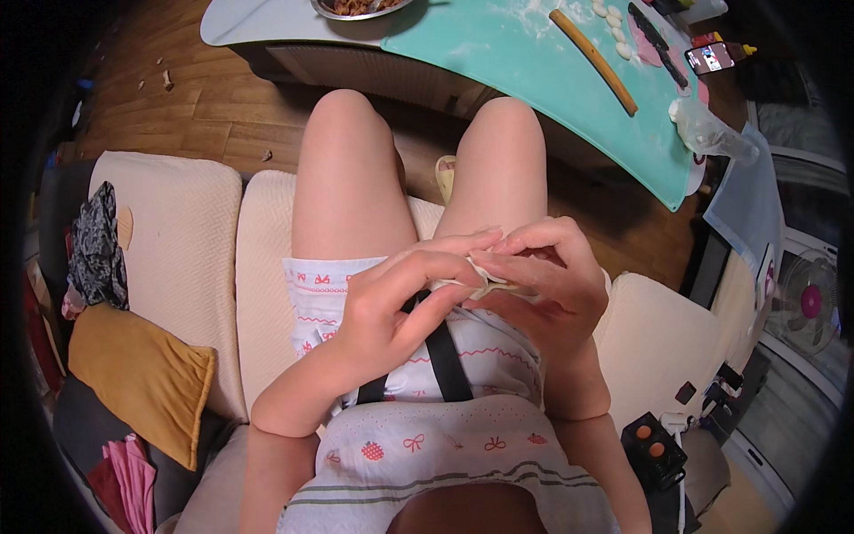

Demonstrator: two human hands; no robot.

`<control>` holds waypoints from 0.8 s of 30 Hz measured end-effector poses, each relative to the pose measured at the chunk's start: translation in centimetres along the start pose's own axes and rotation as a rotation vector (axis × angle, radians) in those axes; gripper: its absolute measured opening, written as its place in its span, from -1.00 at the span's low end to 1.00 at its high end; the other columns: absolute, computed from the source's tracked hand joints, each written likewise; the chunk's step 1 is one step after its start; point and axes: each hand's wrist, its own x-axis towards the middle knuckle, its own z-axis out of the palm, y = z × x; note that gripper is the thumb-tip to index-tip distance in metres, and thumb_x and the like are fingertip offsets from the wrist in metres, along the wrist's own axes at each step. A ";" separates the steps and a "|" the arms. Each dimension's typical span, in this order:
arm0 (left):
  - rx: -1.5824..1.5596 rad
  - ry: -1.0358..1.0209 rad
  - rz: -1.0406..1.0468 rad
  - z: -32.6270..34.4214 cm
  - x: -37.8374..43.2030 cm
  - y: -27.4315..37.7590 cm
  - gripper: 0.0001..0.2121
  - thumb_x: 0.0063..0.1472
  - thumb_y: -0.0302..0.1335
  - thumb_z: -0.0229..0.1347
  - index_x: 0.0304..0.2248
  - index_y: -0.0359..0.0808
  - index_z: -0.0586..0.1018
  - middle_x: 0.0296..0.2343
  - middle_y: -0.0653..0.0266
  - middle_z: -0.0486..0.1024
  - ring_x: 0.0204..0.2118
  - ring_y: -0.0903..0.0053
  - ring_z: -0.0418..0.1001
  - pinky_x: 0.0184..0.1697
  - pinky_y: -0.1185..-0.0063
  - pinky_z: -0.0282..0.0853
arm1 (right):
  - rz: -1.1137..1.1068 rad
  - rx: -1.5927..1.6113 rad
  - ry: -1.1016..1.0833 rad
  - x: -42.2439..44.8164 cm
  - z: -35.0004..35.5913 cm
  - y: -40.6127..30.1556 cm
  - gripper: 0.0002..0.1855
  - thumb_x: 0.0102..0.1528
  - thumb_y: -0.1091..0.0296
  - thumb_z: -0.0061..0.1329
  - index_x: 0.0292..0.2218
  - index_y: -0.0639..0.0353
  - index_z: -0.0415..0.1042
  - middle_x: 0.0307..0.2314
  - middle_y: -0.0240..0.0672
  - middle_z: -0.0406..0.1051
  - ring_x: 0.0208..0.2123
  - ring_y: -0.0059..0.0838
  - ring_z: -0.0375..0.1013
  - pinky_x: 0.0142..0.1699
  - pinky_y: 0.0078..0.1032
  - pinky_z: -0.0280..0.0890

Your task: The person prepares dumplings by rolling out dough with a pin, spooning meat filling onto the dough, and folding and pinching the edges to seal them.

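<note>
A dumpling (492, 286) of white dough is held above my lap, with a little filling showing at its open edge. The fingers and thumb of my left hand (390, 304) pinch the dough from one side. From the other side, my right hand (560, 287) curls around it, its thumb and fingertips against the dough. Both hands meet at the dumpling, and they hide much of it. A floury sheen lies on the fingers.
Ahead, a table bears a green mat (534, 60) dusted with flour, a wooden rolling pin (594, 61), several dough pieces (614, 30), a knife (657, 43) and a phone (711, 59). A metal bowl (320, 10) contains filling. On the sofa lies a mustard cushion (137, 374); a fan (808, 300) stands right.
</note>
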 end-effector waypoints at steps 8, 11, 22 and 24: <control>-0.169 -0.020 0.082 0.1 -0.2 -0.1 -0.70 0.08 -0.77 -0.16 -0.16 -0.44 0.18 -0.10 -0.22 0.27 0.03 0.20 0.24 0.04 0.50 0.20 | -0.069 -0.075 0.014 0.4 0.0 -0.5 -0.68 -0.26 0.54 0.18 -0.35 0.17 0.51 -0.41 -0.31 0.33 -0.40 -0.50 0.38 -0.38 -0.64 0.30; -0.096 -0.017 0.077 0.2 -0.2 0.3 -0.67 0.04 -0.78 -0.16 -0.14 -0.45 0.20 -0.08 -0.19 0.26 0.03 0.21 0.24 0.07 0.50 0.15 | -0.056 -0.083 -0.012 0.5 -0.1 -0.6 -0.71 -0.25 0.55 0.17 -0.38 0.16 0.51 -0.42 -0.32 0.32 -0.37 -0.49 0.37 -0.36 -0.65 0.30; 0.076 -0.009 -0.032 0.5 0.0 0.8 -0.52 -0.04 -0.73 0.00 -0.05 -0.44 0.24 -0.14 0.04 0.37 -0.06 0.33 0.36 -0.05 0.58 0.26 | -0.108 -0.168 -0.078 0.3 -0.5 -0.1 -0.75 -0.28 0.50 0.17 -0.44 0.14 0.50 -0.45 -0.35 0.33 -0.41 -0.44 0.35 -0.35 -0.61 0.24; 0.076 0.007 -0.047 0.6 -0.1 0.4 -0.55 -0.04 -0.71 0.05 -0.08 -0.43 0.30 -0.15 0.07 0.38 -0.10 0.36 0.39 -0.08 0.59 0.29 | -0.127 -0.224 -0.093 0.3 -0.7 -0.1 -0.74 -0.28 0.48 0.18 -0.43 0.14 0.50 -0.46 -0.35 0.33 -0.40 -0.43 0.35 -0.34 -0.61 0.24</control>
